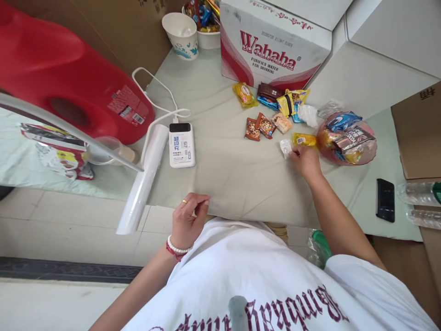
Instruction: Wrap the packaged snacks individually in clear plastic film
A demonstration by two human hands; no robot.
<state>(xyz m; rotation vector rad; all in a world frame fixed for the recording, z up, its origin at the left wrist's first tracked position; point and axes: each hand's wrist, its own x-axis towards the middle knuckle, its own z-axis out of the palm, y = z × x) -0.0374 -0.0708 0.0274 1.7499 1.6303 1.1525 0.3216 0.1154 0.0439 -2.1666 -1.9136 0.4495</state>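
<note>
My right hand point(305, 161) reaches across the grey cloth-covered table point(234, 174), fingers curled and pinching a small white wrapped sweet point(285, 148), right beside a yellow snack packet point(304, 139). My left hand point(189, 219) rests at the table's near edge with its fingers curled against the cloth, nothing visible in them. Several small snack packets point(264, 125) lie scattered just beyond my right hand. A clear bag full of snacks point(346, 138) sits to its right.
A Wahaha cardboard box point(275, 41) stands at the back. A white power bank point(181, 144) with cable, a roll of clear film point(143, 181) and a red plastic container point(62, 73) lie left. A paper cup point(182, 34) stands far back. A black phone point(385, 199) lies right.
</note>
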